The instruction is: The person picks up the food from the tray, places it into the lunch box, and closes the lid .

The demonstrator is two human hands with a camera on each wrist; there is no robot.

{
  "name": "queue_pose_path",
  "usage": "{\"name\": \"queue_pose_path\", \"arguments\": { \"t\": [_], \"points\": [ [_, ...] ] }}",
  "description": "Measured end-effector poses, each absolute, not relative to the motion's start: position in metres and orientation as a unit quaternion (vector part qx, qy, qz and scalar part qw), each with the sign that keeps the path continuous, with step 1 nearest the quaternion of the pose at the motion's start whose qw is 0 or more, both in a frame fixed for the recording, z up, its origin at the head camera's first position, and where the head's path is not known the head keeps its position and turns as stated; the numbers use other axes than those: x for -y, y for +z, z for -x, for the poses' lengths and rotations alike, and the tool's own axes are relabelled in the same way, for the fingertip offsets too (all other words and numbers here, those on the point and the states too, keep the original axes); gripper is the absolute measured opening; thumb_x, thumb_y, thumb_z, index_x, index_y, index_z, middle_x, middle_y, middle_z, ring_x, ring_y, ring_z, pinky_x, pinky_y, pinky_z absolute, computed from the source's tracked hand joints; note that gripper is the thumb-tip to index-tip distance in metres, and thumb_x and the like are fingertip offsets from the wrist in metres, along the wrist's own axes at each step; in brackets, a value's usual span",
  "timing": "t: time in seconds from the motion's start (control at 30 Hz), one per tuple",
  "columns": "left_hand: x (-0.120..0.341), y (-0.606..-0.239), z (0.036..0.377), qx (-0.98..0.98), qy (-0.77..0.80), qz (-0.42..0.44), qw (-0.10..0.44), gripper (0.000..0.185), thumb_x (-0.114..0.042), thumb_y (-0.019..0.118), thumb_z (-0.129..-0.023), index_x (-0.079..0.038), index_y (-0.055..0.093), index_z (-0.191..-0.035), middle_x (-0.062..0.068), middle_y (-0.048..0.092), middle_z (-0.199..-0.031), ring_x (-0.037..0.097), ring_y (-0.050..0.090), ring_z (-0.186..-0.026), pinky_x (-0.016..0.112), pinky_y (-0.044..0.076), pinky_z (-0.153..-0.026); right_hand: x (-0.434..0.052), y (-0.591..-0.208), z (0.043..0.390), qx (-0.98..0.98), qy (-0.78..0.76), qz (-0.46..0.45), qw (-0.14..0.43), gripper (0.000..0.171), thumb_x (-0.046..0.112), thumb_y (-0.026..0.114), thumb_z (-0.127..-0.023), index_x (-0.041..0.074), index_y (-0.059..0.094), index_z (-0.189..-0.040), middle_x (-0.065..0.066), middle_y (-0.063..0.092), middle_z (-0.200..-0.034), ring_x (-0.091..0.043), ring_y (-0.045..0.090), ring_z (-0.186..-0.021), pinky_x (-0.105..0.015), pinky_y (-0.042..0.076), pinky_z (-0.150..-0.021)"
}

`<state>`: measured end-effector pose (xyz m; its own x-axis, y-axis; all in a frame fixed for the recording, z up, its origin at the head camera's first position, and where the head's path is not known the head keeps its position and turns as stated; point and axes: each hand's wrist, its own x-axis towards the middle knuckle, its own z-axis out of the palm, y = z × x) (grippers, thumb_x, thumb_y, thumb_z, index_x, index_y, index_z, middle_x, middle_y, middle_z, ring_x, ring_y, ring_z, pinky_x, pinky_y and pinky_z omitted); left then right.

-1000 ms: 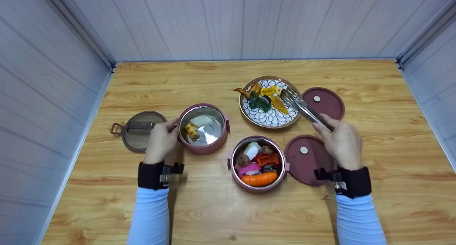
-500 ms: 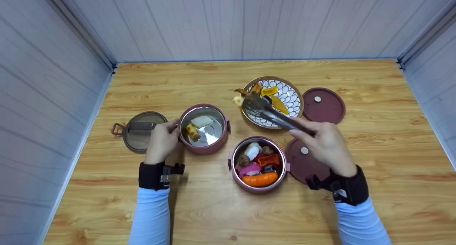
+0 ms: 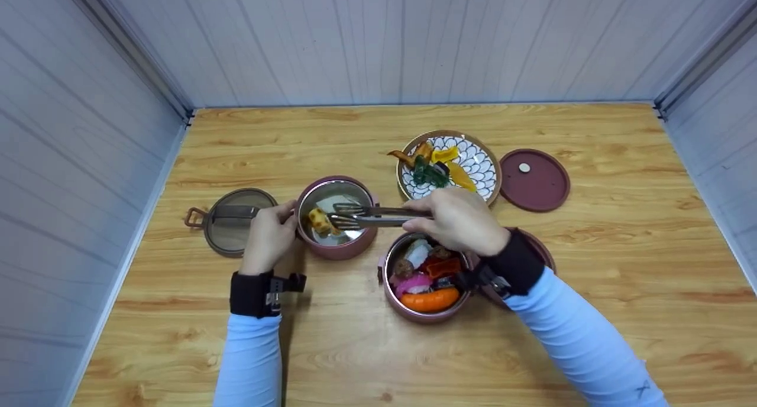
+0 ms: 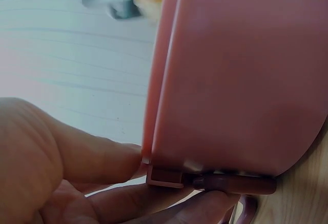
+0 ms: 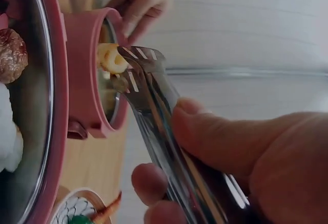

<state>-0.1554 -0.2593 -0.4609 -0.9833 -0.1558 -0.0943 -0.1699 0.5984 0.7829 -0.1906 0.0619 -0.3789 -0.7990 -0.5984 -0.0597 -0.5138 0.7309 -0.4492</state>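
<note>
1. Swinging left from the patterned plate, my right hand (image 3: pixel 458 220) has carried the metal tongs (image 3: pixel 369 216) across until their tips hang over the pink round steel-lined container (image 3: pixel 337 216) on the left; a second ago those tips were still at the plate.
2. Nearest me sits the full pink round container (image 3: pixel 427 275), packed with an orange sausage-shaped piece (image 3: pixel 430 298), a white piece and brown balls; my right forearm crosses just above it.
3. My right hand is curled round the tongs' handles, squeezing them; the wrist view shows a small pale ring-shaped food piece (image 5: pixel 111 58) pinched between the tips, right at the container's rim.
4. My left hand (image 3: pixel 269 232) grips the left container's side by its hinge tab, fingers curled against the pink wall (image 4: pixel 241 75), steadying it on the wooden table (image 3: pixel 621 247).
5. I judge the piece should be released only once the tips are past the rim, beside the yellow cube (image 3: pixel 319 219) and white slab, with the squeeze kept even.
6. Farther off lie the brown-tinted lid with handle (image 3: pixel 232 219), the blue-and-white patterned plate (image 3: pixel 482 164) of vegetables, and a dark red round lid (image 3: pixel 534 180).
</note>
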Motion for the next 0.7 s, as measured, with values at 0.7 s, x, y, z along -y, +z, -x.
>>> {"name": "queue_pose_path", "arguments": {
  "t": [0.7],
  "points": [
    [0.259, -0.462, 0.156, -0.895, 0.438, 0.082, -0.002, 0.036, -0.003, 0.051, -0.099, 0.009, 0.056, -0.133, 0.025, 0.06, -0.127, 0.031, 0.06, -0.117, 0.041, 0.052, -0.092, -0.032, -0.373, 0.199, -0.933, -0.153, 0.281, 0.162, 0.025, 0.045, 0.073, -0.087, 0.027, 0.079, -0.103, 0.004, 0.063, -0.076, -0.019, 0.056, -0.072, -0.034, 0.039, -0.056]
  ]
}}
